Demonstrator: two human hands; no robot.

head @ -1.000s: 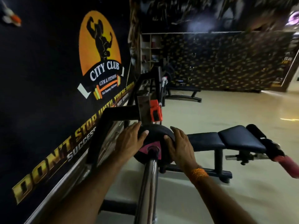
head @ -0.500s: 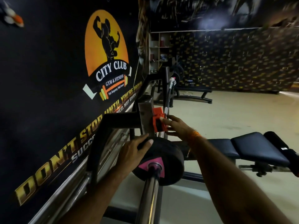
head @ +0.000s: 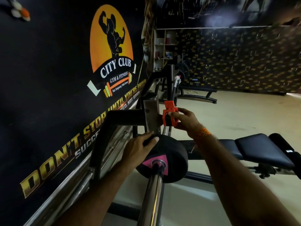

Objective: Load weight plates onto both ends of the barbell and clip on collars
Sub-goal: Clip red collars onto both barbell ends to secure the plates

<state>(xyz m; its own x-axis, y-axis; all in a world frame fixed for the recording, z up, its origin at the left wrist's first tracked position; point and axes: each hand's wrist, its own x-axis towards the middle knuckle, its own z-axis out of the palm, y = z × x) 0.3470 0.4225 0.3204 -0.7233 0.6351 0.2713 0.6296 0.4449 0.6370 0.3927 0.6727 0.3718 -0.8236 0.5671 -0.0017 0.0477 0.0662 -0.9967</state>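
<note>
A chrome barbell runs away from me through the rack. A black weight plate with a pink triangle label sits on its sleeve. My left hand rests on the plate's upper left rim, fingers curled over it. Beyond the plate, an orange collar sits by the rack upright, and my right hand pinches it between thumb and fingers. An orange thread is tied on that wrist. The bar behind the plate is mostly hidden.
The black rack upright and arm stand just left of the collar. A dark banner wall runs close along the left. A black padded bench lies to the right, another bench farther back.
My right hand left the plate's rim, reached forward past it and took hold of the orange collar. My left hand stayed on the plate.
</note>
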